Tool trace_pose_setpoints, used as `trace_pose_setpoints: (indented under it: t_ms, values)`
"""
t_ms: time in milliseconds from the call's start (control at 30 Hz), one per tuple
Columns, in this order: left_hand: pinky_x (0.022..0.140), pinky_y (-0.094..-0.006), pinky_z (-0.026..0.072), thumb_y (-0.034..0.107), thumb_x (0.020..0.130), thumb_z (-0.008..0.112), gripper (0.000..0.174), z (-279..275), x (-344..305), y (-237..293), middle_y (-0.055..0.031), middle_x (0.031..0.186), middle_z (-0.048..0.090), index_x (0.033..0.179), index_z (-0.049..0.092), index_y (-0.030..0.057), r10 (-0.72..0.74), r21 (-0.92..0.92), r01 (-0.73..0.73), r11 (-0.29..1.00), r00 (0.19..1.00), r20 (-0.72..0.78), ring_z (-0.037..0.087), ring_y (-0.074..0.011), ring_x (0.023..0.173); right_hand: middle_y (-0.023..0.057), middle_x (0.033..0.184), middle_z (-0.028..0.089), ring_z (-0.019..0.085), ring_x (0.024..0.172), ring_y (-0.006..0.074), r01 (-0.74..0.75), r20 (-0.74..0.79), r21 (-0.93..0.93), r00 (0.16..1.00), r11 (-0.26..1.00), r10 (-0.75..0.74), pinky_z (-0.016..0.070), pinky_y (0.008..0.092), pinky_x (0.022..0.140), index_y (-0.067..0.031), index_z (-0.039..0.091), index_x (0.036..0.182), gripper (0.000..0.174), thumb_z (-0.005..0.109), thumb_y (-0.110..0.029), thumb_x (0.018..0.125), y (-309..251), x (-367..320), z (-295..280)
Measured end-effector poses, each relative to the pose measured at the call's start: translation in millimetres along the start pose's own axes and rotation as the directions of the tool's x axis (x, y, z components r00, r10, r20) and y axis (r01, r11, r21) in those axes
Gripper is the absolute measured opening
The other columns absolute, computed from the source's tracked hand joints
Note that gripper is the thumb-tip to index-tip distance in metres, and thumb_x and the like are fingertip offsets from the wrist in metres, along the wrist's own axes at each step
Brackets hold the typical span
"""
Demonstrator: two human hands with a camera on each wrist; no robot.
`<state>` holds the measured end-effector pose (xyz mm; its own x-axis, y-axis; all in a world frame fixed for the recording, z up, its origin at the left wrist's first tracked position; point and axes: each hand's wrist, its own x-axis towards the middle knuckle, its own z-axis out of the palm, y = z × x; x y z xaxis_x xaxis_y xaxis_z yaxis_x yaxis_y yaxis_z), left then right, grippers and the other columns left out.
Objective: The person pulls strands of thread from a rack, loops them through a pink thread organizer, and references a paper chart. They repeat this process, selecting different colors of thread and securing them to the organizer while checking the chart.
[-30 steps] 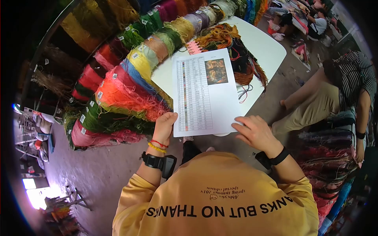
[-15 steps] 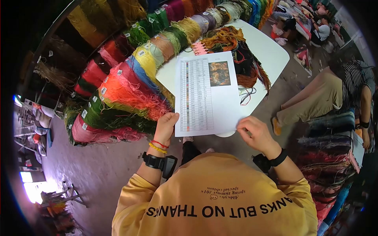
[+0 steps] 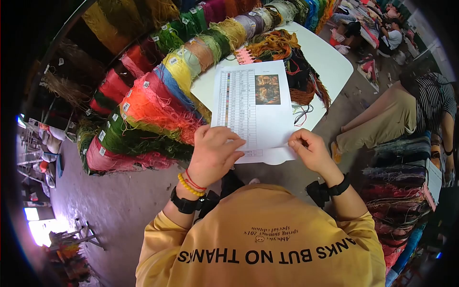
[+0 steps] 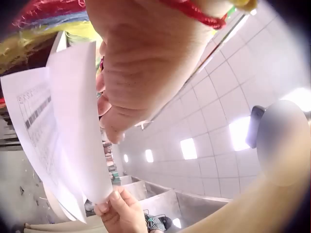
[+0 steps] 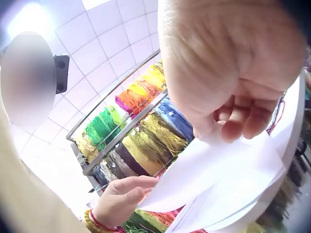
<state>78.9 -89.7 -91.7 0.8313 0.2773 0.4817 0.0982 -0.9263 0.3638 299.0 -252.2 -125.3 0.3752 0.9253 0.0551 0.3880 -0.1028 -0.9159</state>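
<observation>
A printed sheet of paper [image 3: 275,124], with a table of rows and a small dark picture, is held up in front of the body. Its lower edge curls upward, and the left wrist view shows overlapping white layers. The right hand [image 3: 310,149] pinches its lower right edge between thumb and fingers. Over the lower left part lies the left hand [image 3: 213,152], fingers extended across the print and thumb apart. From the right wrist view, this left hand [image 5: 124,199] has fairly straight fingers right at the paper's edge.
Behind the paper stands a white table [image 3: 330,62] bearing a bundle of dark and orange thread [image 3: 282,48] and a pink card [image 3: 245,56]. Racks of coloured yarn [image 3: 153,95] curve along the left. A person in a striped top [image 3: 432,95] stands at right beside stacked yarn [image 3: 397,177].
The left hand has left the paper's lower left corner and moved right, over its lower part. The right hand now pinches the right edge, and the bottom edge has curled up.
</observation>
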Motion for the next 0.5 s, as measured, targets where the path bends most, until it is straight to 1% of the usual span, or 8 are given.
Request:
trace_pose_setpoints:
  t_ms: [33,67,133,233,333,367,467,500]
  values:
    - [0.08,-0.0359,0.036,0.009,0.066,0.068,0.021,1,3,1,-0.0017,0.088,0.059,0.087,0.064,0.0092,0.022,0.015,-0.022,1.0,0.999,0.025,0.054,-0.0198,0.088,-0.0005,0.061,0.048,0.041,0.055,0.0063,0.017,-0.002,-0.003,1.0,1.0,-0.017,0.0357,0.0229,0.051,-0.0009,0.057,0.084,0.01,0.059,-0.01,0.083,-2,2,1]
    - [0.079,-0.0355,0.0364,0.008,0.067,0.068,0.019,4,4,0,-0.0015,0.086,0.059,0.086,0.064,0.0091,0.031,-0.008,-0.031,0.999,0.999,0.024,0.054,-0.0196,0.086,-0.0009,0.061,0.048,0.041,0.055,0.0064,0.034,-0.005,-0.006,0.999,0.999,-0.034,0.0357,0.0229,0.051,-0.001,0.057,0.085,0.01,0.059,-0.01,0.083,-5,3,1]
    - [0.077,-0.0346,0.037,0.007,0.068,0.067,0.014,13,3,-4,-0.0011,0.08,0.06,0.082,0.065,0.009,0.054,-0.056,-0.053,0.997,0.998,0.021,0.055,-0.0191,0.081,-0.0002,0.064,0.049,0.041,0.055,0.006,0.051,-0.028,0.021,0.998,0.998,-0.05,0.036,0.0223,0.052,-0.0011,0.058,0.087,0.01,0.059,-0.011,0.083,-10,6,5]
    - [0.072,-0.0328,0.0387,0.006,0.07,0.066,0.007,20,1,-9,-0.0028,0.074,0.06,0.077,0.064,0.0076,-0.004,-0.088,0.001,0.996,1.0,-0.028,0.056,-0.0217,0.073,0.0012,0.072,0.052,0.042,0.057,0.0058,0.069,-0.043,0.014,0.997,0.998,-0.068,0.0369,0.0213,0.054,-0.0008,0.059,0.091,0.013,0.06,-0.011,0.083,-16,9,5]
    - [0.067,-0.0322,0.0407,0.005,0.071,0.066,0.004,23,-3,-15,-0.0055,0.071,0.059,0.074,0.064,0.0054,-0.147,-0.194,0.146,0.97,0.989,0.007,0.055,-0.0236,0.069,0.0029,0.079,0.054,0.044,0.058,0.0061,0.085,-0.032,-0.032,0.996,0.996,-0.086,0.0379,0.0204,0.055,-0.0003,0.06,0.094,0.016,0.061,-0.012,0.082,-18,10,4]
    - [0.066,-0.032,0.0411,0.005,0.071,0.066,0.004,24,-3,-16,-0.0061,0.071,0.059,0.074,0.064,0.0046,-0.162,-0.219,0.16,0.963,0.987,0.008,0.055,-0.0234,0.068,0.0034,0.082,0.055,0.045,0.059,0.0063,0.09,-0.025,-0.051,0.995,0.995,-0.092,0.0382,0.0202,0.056,-0.0002,0.06,0.094,0.017,0.061,-0.012,0.082,-18,11,3]
    - [0.063,-0.0313,0.0422,0.005,0.07,0.068,0.006,27,-4,-19,-0.0076,0.069,0.058,0.073,0.063,0.0026,-0.212,-0.286,0.206,0.936,0.977,0.008,0.055,-0.0225,0.066,0.0038,0.08,0.055,0.046,0.059,0.008,0.096,-0.02,-0.055,0.995,0.994,-0.097,0.0388,0.0211,0.056,0.0001,0.061,0.092,0.016,0.062,-0.012,0.082,-12,12,3]
    - [0.062,-0.031,0.0425,0.005,0.07,0.068,0.007,28,-4,-20,-0.0078,0.069,0.057,0.073,0.063,0.0021,-0.231,-0.302,0.222,0.927,0.973,0.006,0.054,-0.0221,0.066,0.0038,0.079,0.055,0.046,0.059,0.0084,0.144,-0.039,-0.049,0.989,0.988,-0.146,0.039,0.0214,0.056,0.0002,0.061,0.09,0.015,0.062,-0.012,0.081,-8,14,4]
